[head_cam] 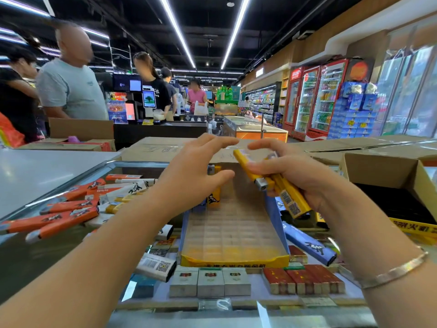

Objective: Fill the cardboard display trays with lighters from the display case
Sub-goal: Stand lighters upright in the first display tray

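Observation:
A cardboard display tray (234,258) with a yellow front lip and blue sides lies on the glass display case in front of me. A yellow lighter (214,197) stands upright at its far left end. My right hand (295,176) grips a bundle of yellow lighters (281,185) above the tray's far right corner. My left hand (196,171) hovers over the tray's far left with fingers spread and holds nothing. A pile of orange and white lighters (78,207) lies to the left on the case. A blue lighter (307,242) rests beside the tray's right wall.
Cigarette packs (210,281) sit in rows under the glass near me. An open cardboard box (378,171) with another yellow tray stands at the right. Flat cardboard boxes (156,147) lie beyond the tray. Several people stand at the checkout counter at the back left.

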Tool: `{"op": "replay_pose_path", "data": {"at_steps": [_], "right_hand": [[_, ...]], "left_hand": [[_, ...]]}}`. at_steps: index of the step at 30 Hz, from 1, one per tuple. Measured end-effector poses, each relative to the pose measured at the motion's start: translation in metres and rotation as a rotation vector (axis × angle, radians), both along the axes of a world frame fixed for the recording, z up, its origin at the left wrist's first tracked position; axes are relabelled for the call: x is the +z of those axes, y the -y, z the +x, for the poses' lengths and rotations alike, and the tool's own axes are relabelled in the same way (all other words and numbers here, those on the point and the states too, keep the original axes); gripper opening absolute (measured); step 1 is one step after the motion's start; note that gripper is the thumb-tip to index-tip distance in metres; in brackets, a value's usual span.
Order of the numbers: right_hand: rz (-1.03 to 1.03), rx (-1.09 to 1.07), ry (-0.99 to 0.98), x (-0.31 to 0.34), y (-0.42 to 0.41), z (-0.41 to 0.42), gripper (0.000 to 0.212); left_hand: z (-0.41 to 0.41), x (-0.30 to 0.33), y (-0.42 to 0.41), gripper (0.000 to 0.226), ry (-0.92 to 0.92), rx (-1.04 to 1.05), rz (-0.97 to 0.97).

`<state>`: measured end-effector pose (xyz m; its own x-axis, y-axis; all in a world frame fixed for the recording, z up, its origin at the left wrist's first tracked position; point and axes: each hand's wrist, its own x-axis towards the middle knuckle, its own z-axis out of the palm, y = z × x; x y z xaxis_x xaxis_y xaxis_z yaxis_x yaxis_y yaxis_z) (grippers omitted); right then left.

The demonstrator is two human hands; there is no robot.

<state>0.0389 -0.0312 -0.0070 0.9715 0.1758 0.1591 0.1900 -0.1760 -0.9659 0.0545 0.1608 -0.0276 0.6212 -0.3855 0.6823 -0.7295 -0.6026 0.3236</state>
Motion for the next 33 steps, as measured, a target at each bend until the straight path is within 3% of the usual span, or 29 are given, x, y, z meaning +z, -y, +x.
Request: {"op": "replay_pose_path", "data": {"at_steps": [6,11,13,17,22,29,33], "right_hand": [[0.025,0.174,-0.115,-0.004,-0.009,-0.002,0.048],[0.148,0.308,-0.149,-0.006,-0.012,0.001,0.022],[0.223,0.254,-0.16,-0.006,-0.011,0.002,0.016],[0.34,0.045,-0.093,-0.005,-0.007,0.005,0.008],[0.352,0.002,-0.065,-0.009,-0.009,0.007,0.01],[0.329,-0.013,-0.046,-0.012,-0.009,0.01,0.011],[0.315,-0.012,-0.046,-0.012,-0.009,0.011,0.012]], "left_hand": [[-0.006,0.002,0.004,0.023,0.094,-0.079,0.053],[-0.006,0.005,0.0,0.014,0.052,-0.068,0.049],[-0.005,0.004,0.0,0.009,0.004,-0.04,0.044],[-0.002,0.004,-0.001,0.033,-0.086,-0.036,-0.074],[0.001,0.003,-0.005,0.051,-0.131,-0.03,-0.089],[0.003,0.001,-0.007,0.032,-0.001,0.022,0.03],[0.007,-0.005,-0.007,0.027,-0.043,0.003,0.092]]}}
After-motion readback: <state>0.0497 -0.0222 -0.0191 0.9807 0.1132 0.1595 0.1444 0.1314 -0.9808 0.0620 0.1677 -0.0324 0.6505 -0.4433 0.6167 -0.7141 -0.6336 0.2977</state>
